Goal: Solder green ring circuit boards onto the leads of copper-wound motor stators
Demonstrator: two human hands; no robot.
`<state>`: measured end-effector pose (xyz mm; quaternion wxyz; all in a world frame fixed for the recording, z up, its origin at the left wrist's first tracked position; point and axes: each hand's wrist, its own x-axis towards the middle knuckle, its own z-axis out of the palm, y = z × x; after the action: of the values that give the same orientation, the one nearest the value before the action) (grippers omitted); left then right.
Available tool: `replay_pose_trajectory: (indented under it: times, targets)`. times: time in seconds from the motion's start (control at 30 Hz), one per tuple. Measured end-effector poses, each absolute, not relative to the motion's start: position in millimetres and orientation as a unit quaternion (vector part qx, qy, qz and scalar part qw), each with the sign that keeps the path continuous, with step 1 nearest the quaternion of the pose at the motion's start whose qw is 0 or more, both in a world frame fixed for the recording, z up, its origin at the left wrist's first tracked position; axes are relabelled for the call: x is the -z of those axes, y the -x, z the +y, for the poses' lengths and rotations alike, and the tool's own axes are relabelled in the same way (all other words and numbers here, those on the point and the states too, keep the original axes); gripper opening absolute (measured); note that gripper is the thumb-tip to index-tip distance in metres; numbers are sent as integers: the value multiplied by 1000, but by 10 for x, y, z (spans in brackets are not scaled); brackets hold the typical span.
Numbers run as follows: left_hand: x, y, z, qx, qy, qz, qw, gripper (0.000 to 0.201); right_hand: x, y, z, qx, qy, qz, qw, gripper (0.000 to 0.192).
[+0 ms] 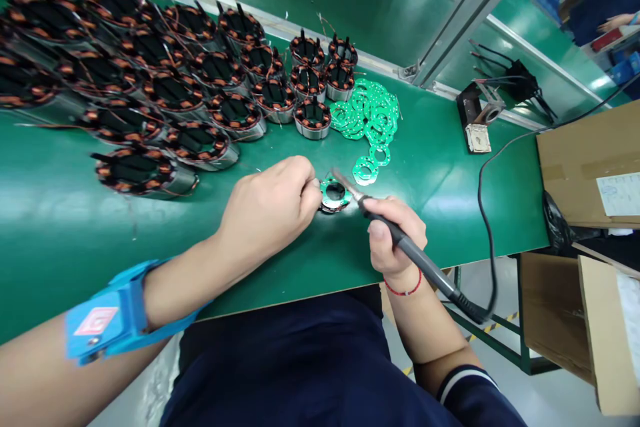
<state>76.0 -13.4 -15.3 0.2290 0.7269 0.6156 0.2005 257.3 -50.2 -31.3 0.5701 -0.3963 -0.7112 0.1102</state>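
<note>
My right hand grips a black soldering iron like a pen, its tip resting on a stator topped with a green ring board on the green bench mat. My left hand is closed beside the stator's left edge, fingertips pinched at the ring; whether they hold solder wire is too small to tell. A blue strap wraps my left wrist.
Several copper-wound stators cover the mat's left and back. A pile of green ring boards lies behind the work. An iron stand sits at right, its cable looping off the edge. Cardboard boxes stand right.
</note>
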Motion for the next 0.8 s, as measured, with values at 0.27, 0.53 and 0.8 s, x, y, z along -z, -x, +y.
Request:
replay_pose_trajectory:
  times: [0.27,0.53,0.8]
  targets:
    - [176,-801,-133,-194,-731,613,229,13,480,-2570,-410,-207,504,-691,475,46]
    - [196,-822,-101,-183,-747,602,216,16,523,-2570,-406,-230,509,-705,437,56]
    - [187,-853,-71,-213,-731,593,262,14,512,-2488,-504,-196,574,-657,448,52]
